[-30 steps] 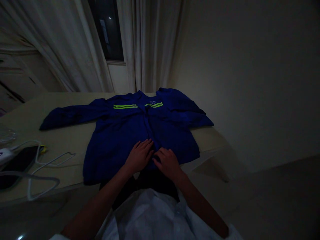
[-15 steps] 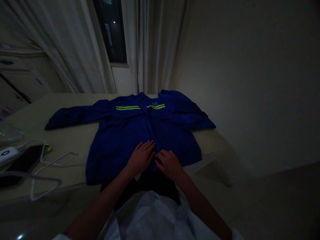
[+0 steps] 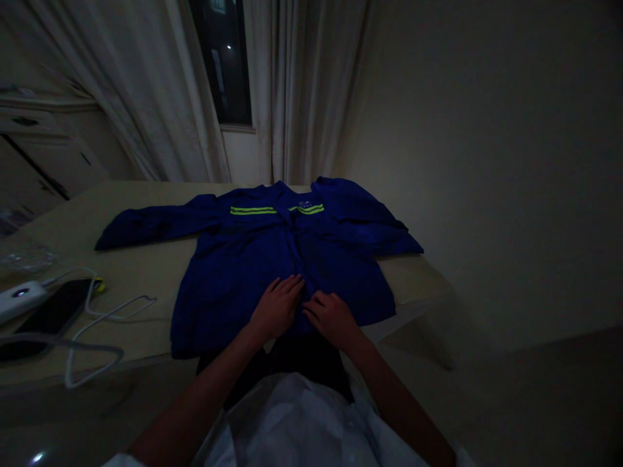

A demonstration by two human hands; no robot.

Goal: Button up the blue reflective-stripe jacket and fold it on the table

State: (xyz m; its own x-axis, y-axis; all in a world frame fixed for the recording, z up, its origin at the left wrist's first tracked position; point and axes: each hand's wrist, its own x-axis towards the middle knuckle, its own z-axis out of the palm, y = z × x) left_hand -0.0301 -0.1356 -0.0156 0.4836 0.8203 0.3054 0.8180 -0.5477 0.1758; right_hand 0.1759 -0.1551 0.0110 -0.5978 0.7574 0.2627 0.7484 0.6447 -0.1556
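A dark blue work jacket (image 3: 233, 272) with yellow-green stripes on its chest lies front up, its sleeves out to both sides. At the lower part of its front opening, my left hand (image 3: 280, 305) rests on the cloth with its fingers stretched out along the edge. Just to the right, my right hand (image 3: 333, 318) has its fingers curled and drawn together on the jacket's front edge. The two hands are close together but apart. What lies under the right fingertips is too dark to make out.
The jacket lies on a pale table (image 3: 131, 272). To the left are a black phone (image 3: 63, 308), a white device (image 3: 22, 298), a white cable (image 3: 104, 318) and crumpled clear plastic (image 3: 29, 256). Curtains (image 3: 311, 91) hang behind the table; a wall (image 3: 487, 162) stands at the right.
The view has shifted slightly, so everything sits a little further right. Both hands stay at the jacket's front opening, with only a slight shift of the right fingers.
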